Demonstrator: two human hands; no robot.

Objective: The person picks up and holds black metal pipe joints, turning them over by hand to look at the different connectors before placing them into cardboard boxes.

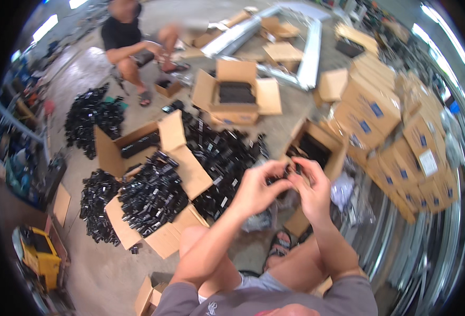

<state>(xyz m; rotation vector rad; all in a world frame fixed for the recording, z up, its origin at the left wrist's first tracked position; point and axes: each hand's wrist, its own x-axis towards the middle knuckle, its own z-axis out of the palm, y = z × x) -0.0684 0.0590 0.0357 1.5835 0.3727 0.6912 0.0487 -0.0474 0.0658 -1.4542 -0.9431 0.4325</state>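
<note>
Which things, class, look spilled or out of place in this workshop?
The middle pile of small black parts lies loose on the floor. It looks spilled because the open carton just behind it holds black contents neatly packed, though the piling may be deliberate.

This looks like a workshop: heaped black parts (pixel 222 163), stacked cartons (pixel 366 113) and long metal bars (pixel 388 258) crowd the floor (pixel 87 266).

The person wears a grey-brown short-sleeved T-shirt (pixel 248 301) at six o'clock, a pale print (pixel 211 307) on its chest, the sleeves at seven and five. Light greyish shorts (pixel 266 282) show between five and six; a dark strapped sandal (pixel 280 244) with paler marks, at five. Left hand (pixel 258 190) and right hand (pixel 315 185) are bare.
</note>
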